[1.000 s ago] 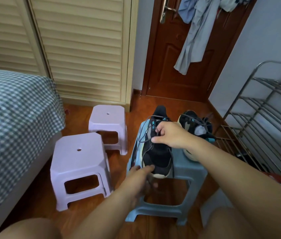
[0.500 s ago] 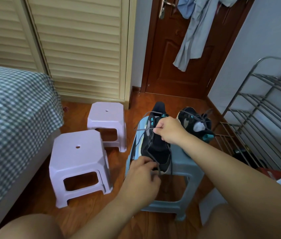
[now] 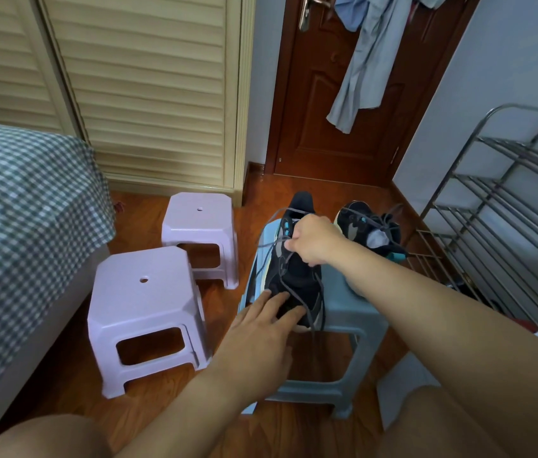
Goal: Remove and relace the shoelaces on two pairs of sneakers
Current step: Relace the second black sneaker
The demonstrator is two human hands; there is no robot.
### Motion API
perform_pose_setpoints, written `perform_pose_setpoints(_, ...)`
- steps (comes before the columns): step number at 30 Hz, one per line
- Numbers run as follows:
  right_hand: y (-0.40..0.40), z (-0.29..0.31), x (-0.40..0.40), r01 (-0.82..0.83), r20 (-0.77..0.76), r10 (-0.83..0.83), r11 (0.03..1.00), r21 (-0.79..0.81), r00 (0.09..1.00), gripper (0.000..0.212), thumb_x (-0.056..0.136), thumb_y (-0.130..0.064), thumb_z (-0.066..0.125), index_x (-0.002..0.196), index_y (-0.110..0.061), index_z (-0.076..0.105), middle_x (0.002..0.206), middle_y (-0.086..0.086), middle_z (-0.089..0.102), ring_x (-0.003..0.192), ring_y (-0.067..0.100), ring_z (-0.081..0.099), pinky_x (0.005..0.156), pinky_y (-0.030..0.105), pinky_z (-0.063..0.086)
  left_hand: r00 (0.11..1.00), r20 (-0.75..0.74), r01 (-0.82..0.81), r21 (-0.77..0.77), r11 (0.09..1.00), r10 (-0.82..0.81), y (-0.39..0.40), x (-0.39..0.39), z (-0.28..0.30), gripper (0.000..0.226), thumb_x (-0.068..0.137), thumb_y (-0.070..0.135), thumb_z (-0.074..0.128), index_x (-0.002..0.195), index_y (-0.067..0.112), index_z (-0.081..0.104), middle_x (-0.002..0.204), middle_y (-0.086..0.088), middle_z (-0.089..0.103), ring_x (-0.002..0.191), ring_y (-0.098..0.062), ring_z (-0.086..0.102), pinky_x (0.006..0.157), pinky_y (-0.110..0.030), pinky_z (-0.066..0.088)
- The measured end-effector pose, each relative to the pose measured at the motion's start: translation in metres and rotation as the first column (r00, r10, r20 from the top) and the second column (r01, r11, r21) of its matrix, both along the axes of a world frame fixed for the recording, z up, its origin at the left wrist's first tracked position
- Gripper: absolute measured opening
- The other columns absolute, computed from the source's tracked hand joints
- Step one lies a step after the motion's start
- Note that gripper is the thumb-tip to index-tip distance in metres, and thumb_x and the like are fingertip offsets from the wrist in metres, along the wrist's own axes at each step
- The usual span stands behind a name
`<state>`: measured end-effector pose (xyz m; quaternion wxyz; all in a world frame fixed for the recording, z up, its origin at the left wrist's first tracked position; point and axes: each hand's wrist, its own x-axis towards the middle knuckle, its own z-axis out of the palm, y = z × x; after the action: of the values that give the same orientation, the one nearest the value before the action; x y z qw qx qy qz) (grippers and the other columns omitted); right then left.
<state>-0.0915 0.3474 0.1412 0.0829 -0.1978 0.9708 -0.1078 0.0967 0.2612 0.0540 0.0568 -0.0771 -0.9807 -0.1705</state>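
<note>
A black sneaker (image 3: 295, 276) with teal eyelets lies on the blue-grey stool (image 3: 343, 302), toe toward me. My right hand (image 3: 312, 239) pinches its grey shoelace (image 3: 285, 282) above the tongue. Loose lace runs down over the toe. My left hand (image 3: 261, 328) has straight fingers resting on the sneaker's toe. A second black sneaker (image 3: 365, 228) with tangled laces lies behind my right hand, at the stool's far right.
Two lilac plastic stools (image 3: 147, 312) (image 3: 200, 226) stand on the wooden floor to the left. A bed with checked cover (image 3: 20, 206) fills the left side. A metal shoe rack (image 3: 508, 233) stands on the right. Door with hanging clothes (image 3: 365, 67) lies beyond.
My left hand went from curled at the sneaker's toe to flat fingers laid on it. My right hand stays at the lace above the tongue.
</note>
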Motion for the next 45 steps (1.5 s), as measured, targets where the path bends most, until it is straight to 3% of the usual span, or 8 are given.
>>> perform_pose_setpoints(5, 0.01, 0.024, -0.012, 0.151, 0.068, -0.136, 0.93, -0.335, 0.988, 0.03, 0.096, -0.03, 0.068, 0.083, -0.003, 0.071, 0.073, 0.01, 0.075, 0.069, 0.021, 0.074, 0.075, 0.035, 0.062, 0.998, -0.006, 0.062, 0.047, 0.997, -0.062, -0.012, -0.009, -0.003, 0.059, 0.101, 0.023, 0.049, 0.153, 0.044, 0.029, 0.17, 0.003, 0.009, 0.157, -0.021, -0.005, 0.118, -0.028, -0.006)
perform_pose_setpoints(14, 0.0, 0.083, -0.074, 0.352, 0.166, -0.366, 0.531, -0.771, 0.916, 0.022, 0.094, -0.02, 0.071, 0.106, -0.003, 0.068, 0.089, 0.01, 0.072, 0.065, 0.013, 0.073, 0.059, 0.024, 0.061, 0.993, 0.0, 0.115, 0.121, 0.986, -0.116, -0.024, -0.018, -0.007, 0.045, 0.097, 0.028, 0.057, 0.14, 0.043, 0.054, 0.157, 0.009, 0.029, 0.141, -0.016, 0.04, 0.118, -0.033, 0.036)
perform_pose_setpoints(19, -0.001, 0.064, -0.081, 0.328, 0.127, -0.401, 0.487, -0.81, 0.907, 0.014, 0.095, -0.024, 0.069, 0.097, -0.01, 0.068, 0.086, 0.01, 0.073, 0.059, 0.012, 0.07, 0.056, 0.022, 0.059, 0.994, 0.035, 0.098, 0.183, 0.978, -0.106, -0.026, -0.026, 0.0, 0.043, 0.098, 0.031, 0.059, 0.138, 0.044, 0.054, 0.154, 0.011, 0.031, 0.142, -0.014, 0.035, 0.119, -0.036, 0.035)
perform_pose_setpoints(24, 0.009, 0.051, -0.079, 0.251, 0.006, -0.351, 0.657, -0.711, 0.936, 0.021, 0.093, -0.033, 0.07, 0.078, -0.018, 0.066, 0.08, 0.008, 0.072, 0.068, 0.019, 0.07, 0.071, 0.038, 0.063, 0.998, 0.025, 0.051, 0.303, 0.952, -0.061, -0.023, -0.032, -0.005, 0.038, 0.096, 0.027, 0.064, 0.132, 0.04, 0.06, 0.143, 0.016, 0.037, 0.133, -0.003, 0.034, 0.116, -0.019, 0.029)
perform_pose_setpoints(29, 0.025, 0.071, -0.057, 0.1, -0.172, -0.255, 0.784, -0.613, 0.952, 0.029, 0.098, -0.036, 0.062, 0.084, -0.013, 0.071, 0.079, 0.002, 0.07, 0.084, 0.021, 0.068, 0.08, 0.033, 0.051, 0.995, 0.03, -0.098, 0.585, 0.805, 0.1, -0.012, -0.041, 0.008, 0.032, 0.096, 0.021, 0.066, 0.122, 0.038, 0.058, 0.125, 0.016, 0.05, 0.114, 0.009, 0.047, 0.103, -0.013, 0.041)
perform_pose_setpoints(35, 0.037, 0.115, -0.006, -0.003, 0.064, 0.095, 0.579, -0.815, 0.993, 0.029, 0.104, -0.023, 0.054, 0.102, 0.003, 0.067, 0.076, 0.004, 0.063, 0.068, 0.014, 0.063, 0.075, 0.033, 0.057, 0.97, 0.056, -0.166, 0.861, 0.481, 0.235, -0.006, -0.061, 0.064, 0.051, 0.094, 0.021, 0.069, 0.136, 0.042, 0.049, 0.139, 0.016, 0.053, 0.128, -0.016, 0.056, 0.108, -0.039, 0.047)
perform_pose_setpoints(39, 0.03, 0.129, 0.03, -0.101, 0.108, 0.317, 0.578, -0.81, 0.942, 0.026, 0.102, -0.013, 0.056, 0.108, 0.012, 0.062, 0.077, 0.008, 0.059, 0.067, 0.017, 0.061, 0.065, 0.028, 0.055, 1.0, 0.005, -0.008, 0.95, 0.313, 0.012, -0.008, -0.069, 0.128, 0.056, 0.093, 0.01, 0.07, 0.145, 0.02, 0.051, 0.134, 0.005, 0.064, 0.129, -0.014, 0.058, 0.1, -0.021, 0.048)
perform_pose_setpoints(45, 0.016, 0.119, 0.047, -0.044, 0.086, 0.214, 0.539, -0.841, 0.973, 0.028, 0.105, -0.031, 0.05, 0.105, -0.014, 0.072, 0.103, 0.009, 0.069, 0.09, 0.017, 0.062, 0.079, 0.032, 0.056, 0.99, 0.139, -0.139, 0.99, 0.039, -0.002, -0.02, -0.061, 0.171, 0.02, 0.099, 0.007, 0.054, 0.118, 0.009, 0.06, 0.089, -0.006, 0.068, 0.073, -0.016, 0.065, 0.069, -0.024, 0.055)
